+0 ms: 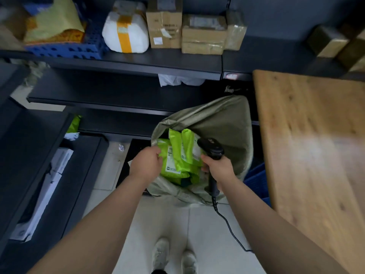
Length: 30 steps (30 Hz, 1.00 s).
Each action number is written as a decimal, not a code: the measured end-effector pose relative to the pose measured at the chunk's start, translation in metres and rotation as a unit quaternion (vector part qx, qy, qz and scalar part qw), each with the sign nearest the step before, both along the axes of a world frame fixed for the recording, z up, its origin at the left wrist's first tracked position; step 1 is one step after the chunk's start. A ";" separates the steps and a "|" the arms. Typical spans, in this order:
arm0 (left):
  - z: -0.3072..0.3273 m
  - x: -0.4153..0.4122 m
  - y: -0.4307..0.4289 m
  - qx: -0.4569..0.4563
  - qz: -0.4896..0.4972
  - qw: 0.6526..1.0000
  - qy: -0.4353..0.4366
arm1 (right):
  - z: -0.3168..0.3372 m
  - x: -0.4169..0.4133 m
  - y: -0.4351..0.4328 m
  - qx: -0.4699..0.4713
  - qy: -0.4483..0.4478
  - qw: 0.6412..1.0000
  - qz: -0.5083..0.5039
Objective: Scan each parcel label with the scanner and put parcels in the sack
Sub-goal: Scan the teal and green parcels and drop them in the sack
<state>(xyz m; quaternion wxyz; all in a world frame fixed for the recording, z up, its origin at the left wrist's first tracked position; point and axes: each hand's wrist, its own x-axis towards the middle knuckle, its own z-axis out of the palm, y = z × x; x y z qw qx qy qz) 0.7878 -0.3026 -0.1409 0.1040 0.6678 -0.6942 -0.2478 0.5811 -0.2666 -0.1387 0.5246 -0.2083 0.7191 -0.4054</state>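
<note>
Head-worn wide-angle view, steeply down over sack (217, 115)

The person stands over an open grey-green sack (217, 115) on the pale tiled floor, with a wooden table (316, 145) just to its right. Inside the sack lie several bright green parcels (186, 139). The left hand (145, 164) grips the left edge of the top parcel (174, 165) at the sack's mouth, label facing up. The right hand (218, 168) is wrapped round the handle of a black scanner (211, 147), its head over the parcels and its cable (227, 220) trailing to the floor. Behind, dark shelves (138, 64) carry cardboard boxes (165, 26), a white taped bundle (126, 28) and a blue crate (65, 49). 2 pale shoes (162, 252) show below.
</note>
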 end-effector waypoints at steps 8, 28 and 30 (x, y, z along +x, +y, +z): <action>0.103 -0.011 0.076 -0.149 -0.143 0.971 -0.120 | 0.106 0.018 0.088 -0.086 0.041 0.995 0.017; 0.177 -0.062 0.290 -0.190 -0.282 0.937 -0.080 | 0.190 -0.025 0.347 -0.106 0.092 0.989 -0.038; 0.171 -0.070 0.285 -0.179 -0.270 0.943 -0.074 | 0.188 -0.037 0.339 -0.106 0.095 0.989 -0.025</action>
